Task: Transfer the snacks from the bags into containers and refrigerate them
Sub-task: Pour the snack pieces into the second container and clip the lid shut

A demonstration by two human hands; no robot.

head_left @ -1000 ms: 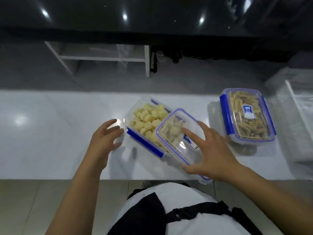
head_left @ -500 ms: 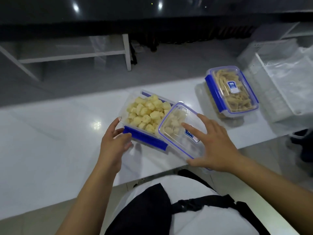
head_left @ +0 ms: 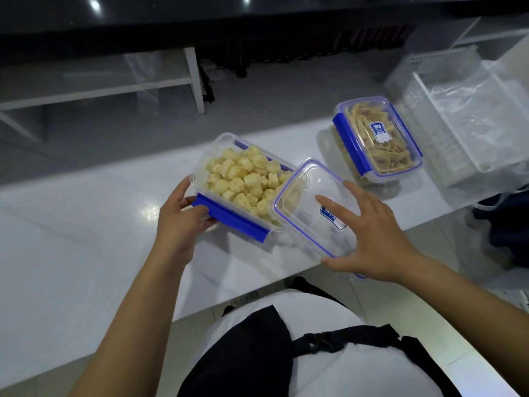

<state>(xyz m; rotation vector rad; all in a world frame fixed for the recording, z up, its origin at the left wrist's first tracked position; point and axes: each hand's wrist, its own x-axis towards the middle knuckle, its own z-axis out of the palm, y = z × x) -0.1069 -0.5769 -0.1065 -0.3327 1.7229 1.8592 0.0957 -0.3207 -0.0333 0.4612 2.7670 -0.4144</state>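
One box is filled and lidded. The left hand grips the open box; the right hand, fingers spread, holds its lid. Closing and refrigerating remain.

A: What is the counter made of?
B: It looks like white stone or tile, polished and glossy, with lamp glare on it.
A: And the open container?
B: Clear, smooth plastic with opaque blue clips. Its lid is the same clear plastic, blue-edged. The snacks inside look dry and rough.
A: Anything else?
B: The closed container matches. The basket seems white perforated plastic, holding thin, crinkled film.
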